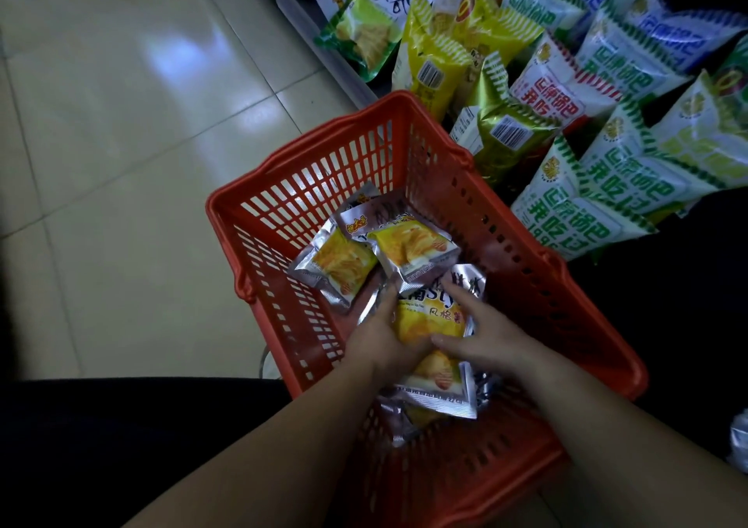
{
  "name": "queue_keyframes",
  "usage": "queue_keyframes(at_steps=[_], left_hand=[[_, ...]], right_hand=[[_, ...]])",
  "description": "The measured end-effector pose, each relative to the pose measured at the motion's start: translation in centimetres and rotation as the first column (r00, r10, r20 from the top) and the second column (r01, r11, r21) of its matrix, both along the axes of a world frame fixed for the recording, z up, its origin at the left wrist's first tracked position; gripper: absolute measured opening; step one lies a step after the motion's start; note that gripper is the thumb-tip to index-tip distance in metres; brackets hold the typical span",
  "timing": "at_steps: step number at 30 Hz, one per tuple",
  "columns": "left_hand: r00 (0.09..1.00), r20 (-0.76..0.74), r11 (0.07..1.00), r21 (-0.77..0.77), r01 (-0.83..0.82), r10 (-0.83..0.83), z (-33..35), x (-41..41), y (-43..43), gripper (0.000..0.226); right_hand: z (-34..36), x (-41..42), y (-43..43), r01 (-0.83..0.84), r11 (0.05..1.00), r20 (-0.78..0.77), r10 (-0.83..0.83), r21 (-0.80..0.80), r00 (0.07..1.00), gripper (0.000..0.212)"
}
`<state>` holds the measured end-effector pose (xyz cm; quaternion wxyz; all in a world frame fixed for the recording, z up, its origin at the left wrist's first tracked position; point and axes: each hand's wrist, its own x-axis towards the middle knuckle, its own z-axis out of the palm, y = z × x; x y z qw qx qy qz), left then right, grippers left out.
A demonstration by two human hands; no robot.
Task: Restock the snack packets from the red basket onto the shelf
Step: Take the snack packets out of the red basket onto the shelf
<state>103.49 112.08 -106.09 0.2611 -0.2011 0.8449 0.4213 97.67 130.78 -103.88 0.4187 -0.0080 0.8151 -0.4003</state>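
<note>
Four or more silver-foil snack packets (413, 244) with yellow crisp artwork, lying loose inside one red basket (526, 268). Basket standing on tiled floor (121, 123), just beside low shelf (301, 11) stocked with green, white and yellow bags. Two hands inside basket, close together on one centre packet (429, 317): left hand (376, 339) curled round left edge, right hand (485, 339) gripping right edge, thumb across front.

The floor (121, 155) is of pale glossy tiles with thin dark joints. A soft white reflection (162, 54) lies on it. The grey edge of a low shelf (301, 21) borders it.
</note>
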Motion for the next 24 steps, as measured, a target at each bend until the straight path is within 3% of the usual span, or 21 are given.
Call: queue_keyframes(at_steps=[4,8,18,24], left_hand=[[0.992,-0.020,0.983,0.144,-0.118,0.122,0.4,0.2,0.1,0.100],[0.973,-0.077,0.942,0.277,-0.190,0.219,2.4,0.3,1.1,0.091],[0.927,-0.311,0.885,0.463,-0.043,0.208,11.4,1.1,3.0,0.076],[0.890,-0.422,0.887,0.461,0.043,0.176,18.9,3.2,3.5,0.082]], right_hand=[[0.7,0.3,0.1,0.023,0.997,-0.055,-0.028,-0.078,0.998,0.075],[2.9,0.7,0.5,0.012,0.992,-0.204,-0.037,-0.123,0.978,0.066],[14.6,2.4,1.0,-0.035,0.991,-0.389,-0.020,-0.133,0.921,0.068],[23.5,3.9,2.3,-0.040,0.989,-0.505,-0.037,-0.141,0.862,0.065]])
